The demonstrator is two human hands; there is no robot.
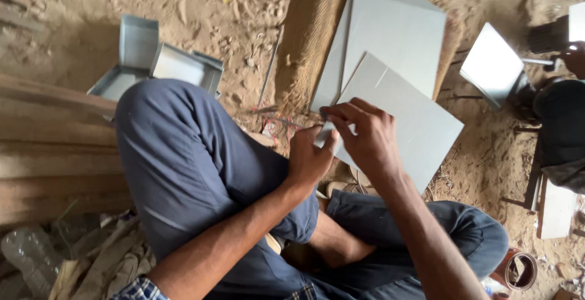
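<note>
Gripping one of three grey metal sheets (402,111): left hand (311,157), right hand (365,135)

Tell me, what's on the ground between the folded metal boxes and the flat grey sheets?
In the head view, sandy ground lies between the folded metal boxes and flat grey sheets, with a thin rod and the sheets' coarse brown mat.

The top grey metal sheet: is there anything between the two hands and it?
Nothing visible. Both the left hand and the right hand already touch the near corner of the top grey metal sheet, which lies on two more sheets.
</note>
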